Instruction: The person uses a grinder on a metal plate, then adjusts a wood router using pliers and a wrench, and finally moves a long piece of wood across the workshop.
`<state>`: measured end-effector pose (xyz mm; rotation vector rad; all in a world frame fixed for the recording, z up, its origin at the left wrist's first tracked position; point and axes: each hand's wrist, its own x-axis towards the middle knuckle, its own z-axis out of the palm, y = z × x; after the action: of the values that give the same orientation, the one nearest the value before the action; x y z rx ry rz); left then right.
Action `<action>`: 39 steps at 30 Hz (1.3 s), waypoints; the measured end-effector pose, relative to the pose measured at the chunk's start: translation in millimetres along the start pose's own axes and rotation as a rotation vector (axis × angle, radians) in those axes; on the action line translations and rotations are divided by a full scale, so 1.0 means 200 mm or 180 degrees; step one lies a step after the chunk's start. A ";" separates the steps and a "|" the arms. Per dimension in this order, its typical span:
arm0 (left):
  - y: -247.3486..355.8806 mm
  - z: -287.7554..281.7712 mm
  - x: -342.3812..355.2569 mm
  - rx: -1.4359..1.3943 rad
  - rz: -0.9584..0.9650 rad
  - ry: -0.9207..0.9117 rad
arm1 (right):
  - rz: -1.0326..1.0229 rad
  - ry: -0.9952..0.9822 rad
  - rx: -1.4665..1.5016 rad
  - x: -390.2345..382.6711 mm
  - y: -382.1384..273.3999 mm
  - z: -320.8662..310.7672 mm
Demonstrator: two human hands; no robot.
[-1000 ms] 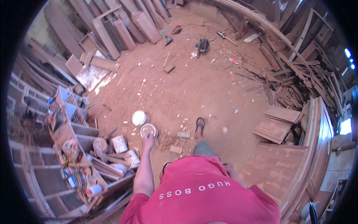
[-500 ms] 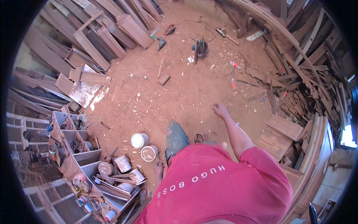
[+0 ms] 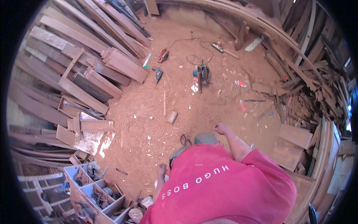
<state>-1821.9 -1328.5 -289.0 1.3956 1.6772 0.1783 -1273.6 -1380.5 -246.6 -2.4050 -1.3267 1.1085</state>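
Observation:
My right hand (image 3: 220,128) hangs over the dusty floor ahead of my body, its fingers curled in with nothing showing in them. Low at my left side, my left hand (image 3: 161,170) is also loosely closed and seems bare; the fingers show small. Close beside it, a white bucket (image 3: 156,183) is mostly hidden by my forearm. Ahead on the floor lie a wood block (image 3: 172,117), a thin wooden strip (image 3: 164,99), a drill (image 3: 158,74) with its cord, and a circular saw (image 3: 202,74). Neither hand touches these tools.
Boards (image 3: 123,67) lean along the left wall. A divided wooden box (image 3: 91,186) of hardware and containers stands at lower left. Scrap wood (image 3: 305,97) is heaped on the right, near flat panels (image 3: 294,136). A red power tool (image 3: 163,55) and loose cords lie farther ahead.
My body has moved forward, so the floor tools appear nearer and the buckets have slipped back beside and under my left arm. A sandalled foot now shows ahead. Both hands stay loosely closed.

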 end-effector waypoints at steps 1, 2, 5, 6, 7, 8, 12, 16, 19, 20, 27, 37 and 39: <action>-0.07 -0.13 0.27 -0.0285 -0.0114 0.0139 | 0.0070 -0.0033 0.0103 0.04 -0.06 0.00; 0.17 -0.20 0.49 -0.0444 -0.0325 -0.0122 | 0.0324 0.0190 0.0286 0.07 0.02 -0.02; 0.60 -0.51 1.09 -0.0583 0.0144 0.0318 | 0.0749 0.0489 0.0715 0.24 0.02 -0.03; 0.76 -0.58 1.28 -0.0604 0.0302 0.0302 | 0.0892 0.0595 0.0813 0.30 0.03 -0.04; 0.93 -0.63 1.44 -0.0628 0.0451 0.0276 | 0.0944 0.0448 0.0672 0.36 0.04 -0.04; 1.10 -0.62 1.57 -0.0706 0.0441 0.0267 | 0.1014 0.0298 0.0532 0.41 0.05 -0.05; 1.57 -0.56 2.02 -0.0779 0.0449 0.0253 | 0.1585 -0.0531 0.0589 0.77 -0.03 -0.17; 1.70 -0.37 2.31 0.0095 0.0377 -0.0182 | 0.1533 -0.0459 0.0704 1.38 -0.08 -0.40; 1.82 -0.30 2.44 0.0492 -0.0036 -0.1114 | 0.1158 -0.0176 0.0362 1.98 -0.17 -0.70; 1.91 -0.28 2.49 0.0565 -0.0131 -0.1200 | 0.1054 -0.0017 0.0293 2.20 -0.18 -0.85; 2.51 -0.16 3.22 0.0283 0.0050 -0.0583 | 0.0317 0.1314 0.1638 3.33 -0.78 -2.04; 3.93 0.07 4.80 -0.0248 0.0093 -0.0821 | 0.0040 0.1076 0.1373 4.73 -1.13 -2.78; 4.34 0.08 5.07 -0.0077 0.0041 -0.0978 | 0.0166 0.0892 0.1112 4.90 -1.10 -2.99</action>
<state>-1135.2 -183.1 -310.9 1.3409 1.4079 -0.0094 -691.1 -366.2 -231.4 -2.2418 -0.9033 0.8865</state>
